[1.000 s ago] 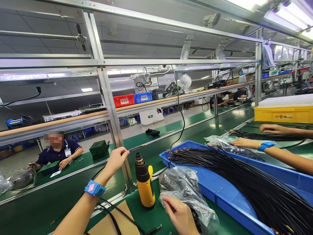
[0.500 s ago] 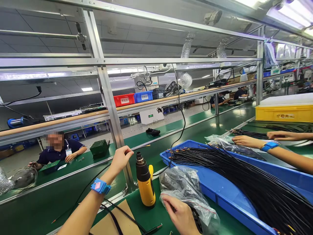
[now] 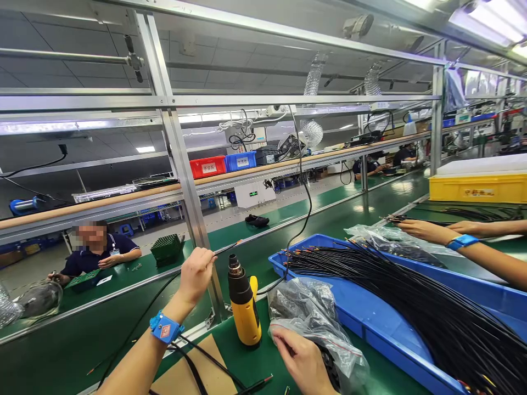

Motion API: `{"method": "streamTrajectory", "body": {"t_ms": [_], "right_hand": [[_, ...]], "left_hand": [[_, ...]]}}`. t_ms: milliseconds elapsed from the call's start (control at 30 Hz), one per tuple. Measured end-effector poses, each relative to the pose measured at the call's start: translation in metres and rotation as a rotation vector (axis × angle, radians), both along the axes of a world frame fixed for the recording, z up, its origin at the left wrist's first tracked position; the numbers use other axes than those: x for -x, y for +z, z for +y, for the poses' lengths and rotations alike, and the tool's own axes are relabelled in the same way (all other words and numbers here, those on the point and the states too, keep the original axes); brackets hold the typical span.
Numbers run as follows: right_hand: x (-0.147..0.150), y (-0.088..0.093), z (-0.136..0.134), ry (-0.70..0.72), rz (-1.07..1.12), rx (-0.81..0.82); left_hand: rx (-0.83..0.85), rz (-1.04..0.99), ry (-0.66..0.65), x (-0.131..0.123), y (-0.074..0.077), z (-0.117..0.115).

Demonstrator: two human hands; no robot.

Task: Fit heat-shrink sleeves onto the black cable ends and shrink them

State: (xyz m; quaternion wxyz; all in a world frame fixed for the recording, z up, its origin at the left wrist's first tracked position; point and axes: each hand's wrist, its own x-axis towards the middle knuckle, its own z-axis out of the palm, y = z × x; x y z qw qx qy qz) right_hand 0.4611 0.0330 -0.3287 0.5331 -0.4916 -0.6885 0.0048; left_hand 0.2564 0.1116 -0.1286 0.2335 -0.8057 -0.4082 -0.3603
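My left hand (image 3: 196, 277), with a blue wrist strap (image 3: 166, 328), is raised left of the heat gun and closed around a black cable (image 3: 225, 249). A short stretch of the cable with a bare coloured tip sticks out to the right of my fingers; the rest trails down to the left. My right hand (image 3: 305, 359) is low in the middle, its thumb and fingers pinching the edge of a clear zip-lock plastic bag (image 3: 307, 307). Dark parts show through the bag. Between my hands the yellow and black heat gun (image 3: 246, 307) stands upright, nozzle up.
A long blue tray (image 3: 370, 323) holding many black cables (image 3: 395, 296) lies to the right. Beyond it a co-worker's hands (image 3: 428, 230) handle cables near a yellow bin (image 3: 477, 188). Cardboard (image 3: 193, 367) lies under cables below my left arm. A metal post (image 3: 185, 181) rises ahead.
My left hand has turned, its fingers closing more over the cable, and the cable's tip has shifted left. My right hand stays at the bag. The co-worker's hand at right moved slightly.
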Motion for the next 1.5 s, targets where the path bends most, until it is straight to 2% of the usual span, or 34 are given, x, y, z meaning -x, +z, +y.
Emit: {"method": "streamTrajectory", "body": {"t_ms": [100,267,467,567,667,767,867,900,967,1100,1200,1333,1400,1500], "right_hand": [[0.001,-0.002,0.000,-0.003,-0.008,-0.012],[0.001,-0.003,-0.003,0.008,-0.011,0.024],[0.002,0.003,-0.004,-0.008,-0.020,0.040],[-0.001,0.007,-0.004,-0.022,0.016,-0.007],[-0.010,0.010,-0.003,-0.088,0.130,-0.091],[-0.023,0.009,-0.001,-0.210,0.237,-0.120],[-0.032,0.009,0.000,-0.296,0.306,-0.164],[-0.034,0.009,0.000,-0.304,0.313,-0.174],[-0.035,0.010,0.000,-0.297,0.309,-0.180],[-0.033,0.011,0.000,-0.268,0.282,-0.171],[-0.032,0.012,-0.001,-0.255,0.271,-0.164],[-0.032,0.013,-0.002,-0.236,0.264,-0.156],[-0.031,0.013,-0.002,-0.230,0.264,-0.155],[-0.030,0.012,0.000,-0.229,0.267,-0.165]], "left_hand": [[-0.152,0.143,0.073,0.010,-0.004,-0.004],[-0.224,0.209,0.105,0.018,-0.010,-0.008],[-0.231,0.202,0.035,0.023,-0.011,-0.013],[-0.183,0.119,-0.061,0.022,-0.023,-0.023],[-0.024,0.049,-0.177,0.013,-0.060,-0.039],[0.250,0.024,-0.247,-0.001,-0.116,-0.058],[0.536,-0.033,-0.195,-0.014,-0.167,-0.074],[0.619,-0.046,-0.169,-0.017,-0.179,-0.078],[0.741,-0.048,-0.140,-0.021,-0.194,-0.087],[0.769,0.000,-0.107,-0.022,-0.196,-0.105],[0.767,0.139,-0.040,-0.019,-0.194,-0.118],[0.809,0.208,0.028,-0.015,-0.198,-0.127],[0.847,0.154,0.000,-0.014,-0.197,-0.127],[0.951,0.022,-0.127,-0.012,-0.189,-0.126]]}}
